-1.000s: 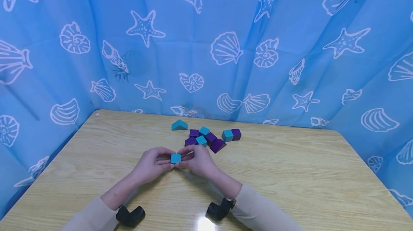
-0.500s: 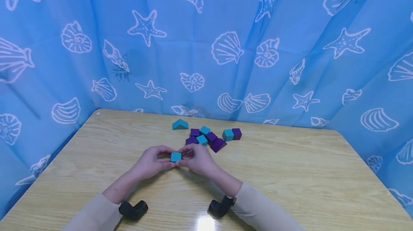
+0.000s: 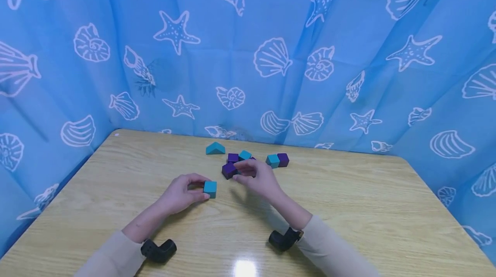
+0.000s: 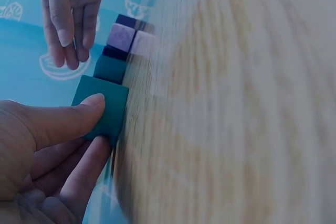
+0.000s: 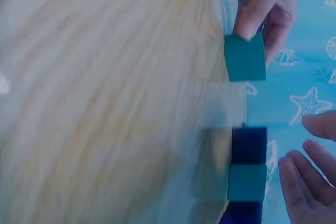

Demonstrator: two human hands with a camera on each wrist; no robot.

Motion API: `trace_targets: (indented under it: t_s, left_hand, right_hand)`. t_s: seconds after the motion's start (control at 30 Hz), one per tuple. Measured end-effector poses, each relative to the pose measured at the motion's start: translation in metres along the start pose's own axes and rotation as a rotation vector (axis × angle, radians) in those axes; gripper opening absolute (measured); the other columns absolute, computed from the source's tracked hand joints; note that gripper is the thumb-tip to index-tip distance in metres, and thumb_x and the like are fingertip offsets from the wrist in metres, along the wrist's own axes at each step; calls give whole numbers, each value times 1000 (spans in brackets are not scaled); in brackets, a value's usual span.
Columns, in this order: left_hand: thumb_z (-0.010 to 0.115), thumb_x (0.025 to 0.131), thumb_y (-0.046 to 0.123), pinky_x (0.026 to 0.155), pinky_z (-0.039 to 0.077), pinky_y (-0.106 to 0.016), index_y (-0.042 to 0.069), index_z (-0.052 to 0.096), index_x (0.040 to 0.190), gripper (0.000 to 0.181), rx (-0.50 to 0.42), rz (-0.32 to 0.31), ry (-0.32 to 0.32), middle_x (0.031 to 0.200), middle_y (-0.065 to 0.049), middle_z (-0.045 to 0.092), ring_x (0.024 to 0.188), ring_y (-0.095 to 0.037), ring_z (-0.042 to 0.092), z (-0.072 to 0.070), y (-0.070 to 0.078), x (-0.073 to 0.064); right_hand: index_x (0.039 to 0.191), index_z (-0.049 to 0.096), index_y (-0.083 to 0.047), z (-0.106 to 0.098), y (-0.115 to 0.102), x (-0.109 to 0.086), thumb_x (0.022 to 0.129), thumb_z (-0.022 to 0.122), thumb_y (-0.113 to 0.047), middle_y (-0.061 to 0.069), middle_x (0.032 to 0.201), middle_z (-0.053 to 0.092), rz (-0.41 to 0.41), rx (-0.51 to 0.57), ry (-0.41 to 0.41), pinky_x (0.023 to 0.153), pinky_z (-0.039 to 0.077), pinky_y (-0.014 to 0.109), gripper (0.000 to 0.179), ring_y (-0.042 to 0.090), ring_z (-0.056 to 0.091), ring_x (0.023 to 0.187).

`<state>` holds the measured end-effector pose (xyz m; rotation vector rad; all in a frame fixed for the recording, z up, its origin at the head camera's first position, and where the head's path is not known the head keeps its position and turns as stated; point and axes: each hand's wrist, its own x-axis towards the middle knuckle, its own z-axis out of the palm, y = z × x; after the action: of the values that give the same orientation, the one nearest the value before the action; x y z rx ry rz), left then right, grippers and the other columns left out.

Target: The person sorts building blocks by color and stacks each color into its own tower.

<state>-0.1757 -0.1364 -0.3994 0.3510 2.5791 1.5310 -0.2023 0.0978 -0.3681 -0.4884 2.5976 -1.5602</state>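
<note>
My left hand [image 3: 184, 193] pinches a teal cube [image 3: 210, 189] at the middle left of the table. In the left wrist view its thumb presses one face of the cube [image 4: 107, 106], with fingers behind. My right hand [image 3: 261, 179] hovers over the front of a block cluster, fingers spread and nothing between them. Closest to its fingertips is a purple block [image 3: 228, 171]. In the right wrist view a gap shows between that hand [image 5: 310, 182] and a row of purple and teal blocks [image 5: 248, 182]. The hand hides part of the cluster in the head view.
A teal triangular block [image 3: 215, 149] stands alone behind the cluster. To the right, another teal cube [image 3: 273, 161] sits against a purple block [image 3: 283, 159]. A blue seashell curtain [image 3: 232, 53] hangs along the back edge of the wooden table [image 3: 348, 208].
My right hand has let go of the teal cube and moved right and away from me to the block cluster. The left hand keeps its hold on the cube in nearly the same place.
</note>
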Motion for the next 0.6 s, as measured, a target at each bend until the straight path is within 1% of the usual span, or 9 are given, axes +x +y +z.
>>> trace_targets:
  t_s: [0.13, 0.23, 0.3, 0.43, 0.6]
  left_hand:
    - [72, 85, 11, 94, 51, -43, 3, 66, 115, 32, 5, 15, 3, 114, -10, 66, 110, -28, 61, 0, -1, 0]
    - [72, 85, 11, 96, 49, -45, 4, 67, 114, 31, 13, 4, 12, 113, -8, 66, 111, -28, 60, 1, -3, 0]
    - [72, 85, 11, 97, 48, -46, 5, 67, 113, 30, 15, -6, 20, 112, -6, 67, 111, -27, 60, 2, -4, 1]
    - [72, 85, 9, 97, 48, -46, 6, 68, 113, 29, 7, -11, 28, 112, -5, 67, 112, -27, 60, 3, -4, 1]
    - [72, 85, 10, 97, 49, -45, 5, 67, 114, 30, 9, -7, 29, 113, -6, 66, 112, -28, 59, 3, -3, 0]
  right_hand:
    - [115, 67, -4, -4, 3, 1, 87, 70, -10, 12, 112, 68, -7, -16, 49, 86, 56, 35, 29, 27, 65, 101]
    - [116, 67, -5, -4, 6, 2, 86, 70, -9, 12, 111, 68, -7, -26, 86, 86, 56, 35, 30, 27, 65, 100]
    - [118, 66, -5, -4, 8, 3, 86, 70, -8, 12, 113, 67, -8, -28, 98, 88, 55, 36, 32, 28, 65, 102]
    - [123, 63, -4, -4, 11, 5, 87, 68, -5, 14, 119, 64, 5, -48, 94, 92, 53, 38, 37, 30, 62, 108]
    - [128, 59, -2, -5, 11, 8, 87, 67, -3, 18, 124, 61, 27, -95, 68, 93, 53, 38, 43, 33, 60, 112]
